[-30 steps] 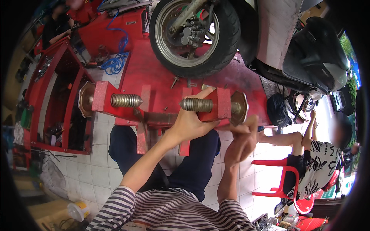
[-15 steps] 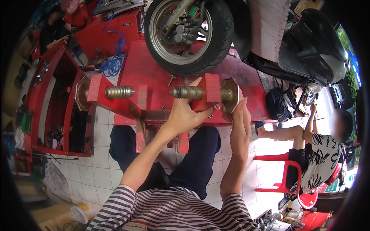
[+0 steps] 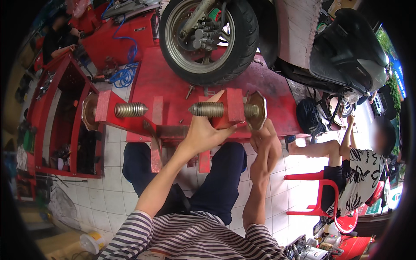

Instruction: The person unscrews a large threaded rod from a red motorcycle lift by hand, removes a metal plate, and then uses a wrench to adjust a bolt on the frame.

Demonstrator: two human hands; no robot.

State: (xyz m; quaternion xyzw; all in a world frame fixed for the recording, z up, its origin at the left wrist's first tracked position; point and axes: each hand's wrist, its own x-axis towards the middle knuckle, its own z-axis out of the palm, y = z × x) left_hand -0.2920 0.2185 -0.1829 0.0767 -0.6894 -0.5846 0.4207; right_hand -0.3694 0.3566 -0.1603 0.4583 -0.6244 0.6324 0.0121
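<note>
A red metal clamp frame (image 3: 130, 123) stands before me with two facing threaded screws, the left screw (image 3: 131, 109) and the right screw (image 3: 207, 109), their pointed ends toward each other with a gap between. My left hand (image 3: 207, 132) is wrapped around the red arm of the right-hand side, just under the block (image 3: 235, 106) that the right screw passes through. My right hand (image 3: 265, 145) is closed with curled fingers at the lower edge of that screw's round metal knob (image 3: 259, 112). Some of its fingertips are hidden. Another knob (image 3: 90, 111) sits on the left screw's outer end.
Beyond the clamp, a scooter's front wheel (image 3: 210, 43) rests on a red lift platform (image 3: 273, 93). A small bolt (image 3: 189, 91) lies there. At left stands a red open cabinet (image 3: 71, 117) near a coiled blue hose (image 3: 123, 76). A person (image 3: 355, 173) sits on a red chair (image 3: 320, 195) at right.
My right hand has dropped lower on the knob and its fingers have curled in, where they lay straighter along the knob before. My left hand keeps its hold. The view has shifted slightly.
</note>
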